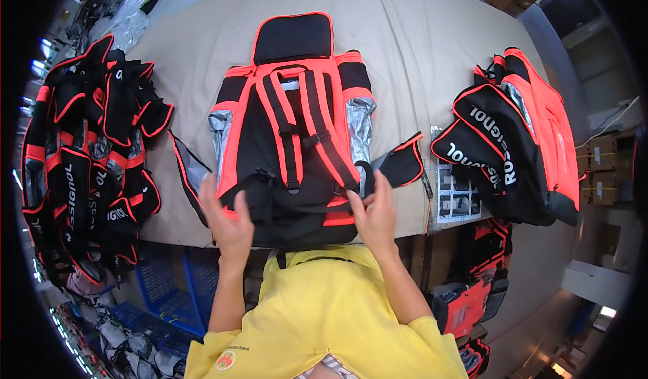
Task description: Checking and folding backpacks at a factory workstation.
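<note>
A black and neon-coral backpack [307, 136] lies on the table with its shoulder straps [320, 132] facing up and its top flap [294, 38] spread away from me. My left hand [229, 227] is at the pack's lower left corner, fingers stretched and thumb apart, beside the left hip-belt wing [189, 170]. At the lower right, my right hand [375, 217] has its thumb and fingers spread near the lower end of a shoulder strap. The right hip-belt wing [401, 163] fans out beyond that hand. Neither hand visibly grips anything; some fingertips are hard to make out against the fabric.
A pile of similar black and coral packs [88, 163] hangs over the table's left edge. More packs [520, 136] are stacked at the right, beside a clear plastic sheet [455, 200]. Blue crates [172, 291] stand below left. Beige cloth [412, 41] covers the table.
</note>
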A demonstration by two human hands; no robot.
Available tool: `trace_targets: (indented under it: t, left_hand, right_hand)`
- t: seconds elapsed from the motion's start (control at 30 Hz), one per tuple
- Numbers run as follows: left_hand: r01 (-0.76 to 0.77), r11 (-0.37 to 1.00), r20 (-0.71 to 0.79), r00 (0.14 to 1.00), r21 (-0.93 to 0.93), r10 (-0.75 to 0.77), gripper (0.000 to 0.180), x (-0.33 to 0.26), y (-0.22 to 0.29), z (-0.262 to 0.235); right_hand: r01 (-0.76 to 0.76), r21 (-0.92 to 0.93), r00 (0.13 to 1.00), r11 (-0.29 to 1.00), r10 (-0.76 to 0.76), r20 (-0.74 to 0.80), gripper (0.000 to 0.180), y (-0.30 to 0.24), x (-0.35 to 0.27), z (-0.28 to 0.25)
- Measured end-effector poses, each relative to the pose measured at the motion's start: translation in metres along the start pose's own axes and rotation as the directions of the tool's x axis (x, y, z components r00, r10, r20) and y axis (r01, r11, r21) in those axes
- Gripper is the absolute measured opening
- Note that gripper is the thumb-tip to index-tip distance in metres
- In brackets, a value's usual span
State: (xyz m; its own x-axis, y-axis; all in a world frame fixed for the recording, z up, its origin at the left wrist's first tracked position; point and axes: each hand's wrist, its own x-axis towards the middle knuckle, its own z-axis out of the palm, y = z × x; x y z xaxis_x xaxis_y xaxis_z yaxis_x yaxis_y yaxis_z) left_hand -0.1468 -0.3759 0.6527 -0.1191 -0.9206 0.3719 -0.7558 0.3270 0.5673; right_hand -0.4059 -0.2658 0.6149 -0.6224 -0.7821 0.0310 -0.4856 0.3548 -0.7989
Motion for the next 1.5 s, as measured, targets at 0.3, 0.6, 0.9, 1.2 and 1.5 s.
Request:
trace_targets:
  t: [0.3, 0.6, 0.9, 1.2, 1.5]
  left_hand:
    - [-0.552, 0.82, 0.604, 0.708, 0.149, 0.367, 0.057, 0.007, 0.02, 0.109]
    - [-0.509, 0.82, 0.755, 0.637, 0.261, 0.155, 0.053, 0.02, 0.042, 0.108]
    - [-0.581, 0.782, 0.655, 0.504, -0.225, 0.563, 0.033, 0.072, 0.134, 0.2]
    - [-0.687, 0.727, 0.86, 0.366, -0.008, 0.355, 0.031, 0.074, 0.113, 0.225]
    - [-0.704, 0.685, 0.705, 0.389, -0.188, 0.593, 0.034, 0.099, 0.099, 0.217]
  right_hand:
    - [0.339, 0.283, 0.546, 0.897, -0.432, 0.717, 0.048, 0.002, -0.035, 0.044]
    - [-0.419, 0.077, 0.875, 0.905, 0.38, 0.299, 0.064, 0.113, 0.057, -0.017]
    - [-0.66, 0.513, 0.746, 0.55, 0.563, 0.356, 0.061, 0.156, 0.105, 0.02]
    - [-0.701, 0.712, 0.484, -0.021, 0.72, 0.497, 0.026, 0.207, -0.03, 0.006]
    - [-0.706, 0.698, 0.547, 0.119, 0.718, 0.43, 0.027, 0.16, 0.043, -0.02]
